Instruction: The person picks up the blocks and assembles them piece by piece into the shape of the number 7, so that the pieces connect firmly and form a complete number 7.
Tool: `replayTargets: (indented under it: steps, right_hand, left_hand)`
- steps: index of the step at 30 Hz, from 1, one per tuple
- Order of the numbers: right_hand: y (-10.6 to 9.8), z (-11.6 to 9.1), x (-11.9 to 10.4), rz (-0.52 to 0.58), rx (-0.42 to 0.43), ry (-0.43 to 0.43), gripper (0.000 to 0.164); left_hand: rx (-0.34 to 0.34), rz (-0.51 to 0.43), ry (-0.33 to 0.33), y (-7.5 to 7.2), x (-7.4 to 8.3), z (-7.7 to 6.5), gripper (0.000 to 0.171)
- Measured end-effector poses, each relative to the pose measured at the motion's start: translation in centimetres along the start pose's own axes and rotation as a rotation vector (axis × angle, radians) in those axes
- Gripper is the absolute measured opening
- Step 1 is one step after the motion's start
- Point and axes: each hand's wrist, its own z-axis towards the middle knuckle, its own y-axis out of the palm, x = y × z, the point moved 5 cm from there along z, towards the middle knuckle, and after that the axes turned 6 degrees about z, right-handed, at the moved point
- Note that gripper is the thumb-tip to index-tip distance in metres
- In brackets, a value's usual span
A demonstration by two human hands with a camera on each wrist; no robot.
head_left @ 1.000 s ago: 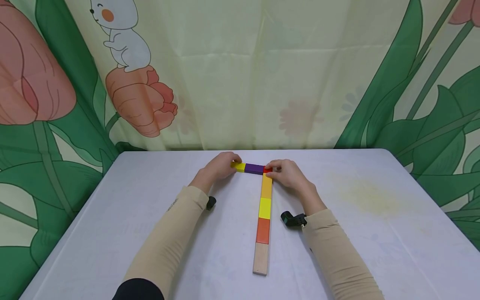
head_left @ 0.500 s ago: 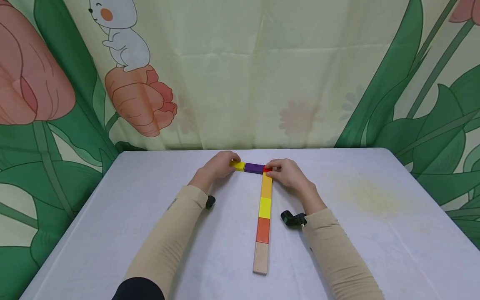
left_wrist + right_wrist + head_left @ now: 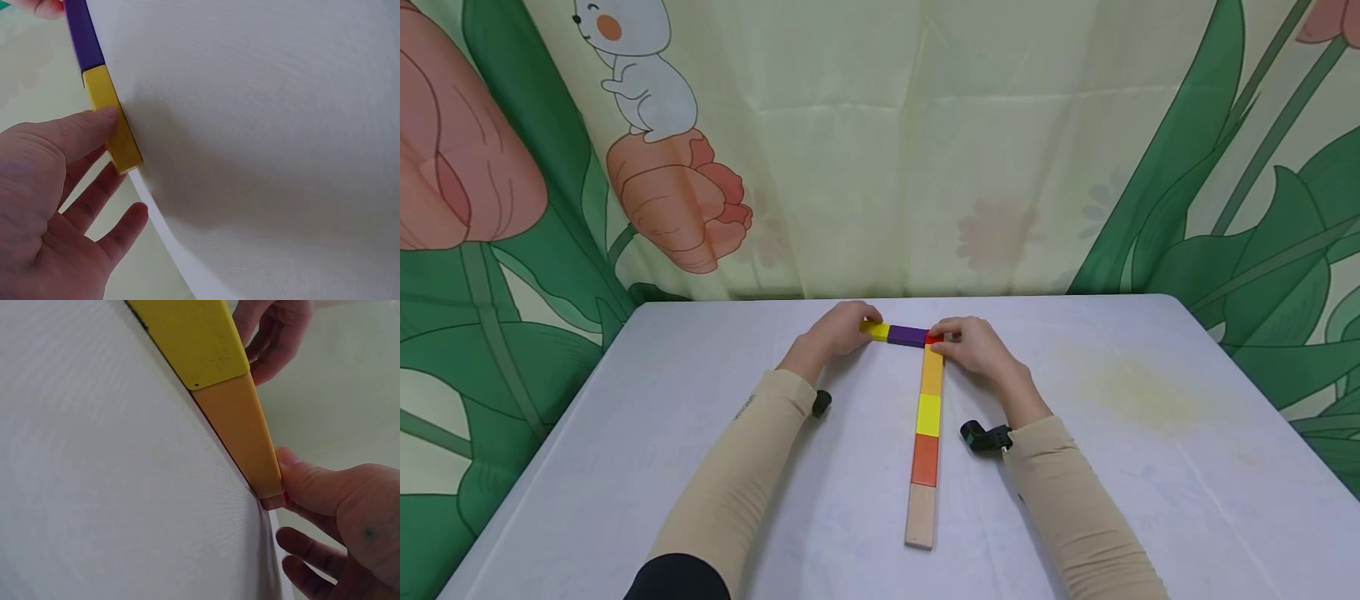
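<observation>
My left hand [image 3: 841, 329] pinches a small yellow block [image 3: 878, 332] at the far end of the table; in the left wrist view the thumb lies on this yellow block [image 3: 122, 147]. A purple block [image 3: 907, 336] joins it end to end. At the corner, my right hand [image 3: 976, 344] pinches a red block [image 3: 933, 338], partly covered by the fingers. From there a row runs towards me: a light orange block [image 3: 932, 372], a yellow block [image 3: 928, 414], an orange-red block [image 3: 924, 460] and a plain wooden block [image 3: 920, 517]. Together the blocks form an L-like line.
A white cloth covers the table [image 3: 1075, 500], with a faint yellowish stain [image 3: 1142, 392] on the right. Behind the far edge hangs a printed curtain [image 3: 865, 167] with a rabbit, a carrot and tulips. Dark wrist cameras [image 3: 985, 437] sit at both cuffs.
</observation>
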Motion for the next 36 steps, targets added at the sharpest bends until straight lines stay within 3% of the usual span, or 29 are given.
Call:
replayTargets:
  steps: [36]
  right_hand:
    - [-0.06,-0.03,-0.06,0.017,-0.006,-0.007,0.028]
  left_hand:
    - [-0.001,-0.009,-0.025,0.37,-0.41,0.34,0.033]
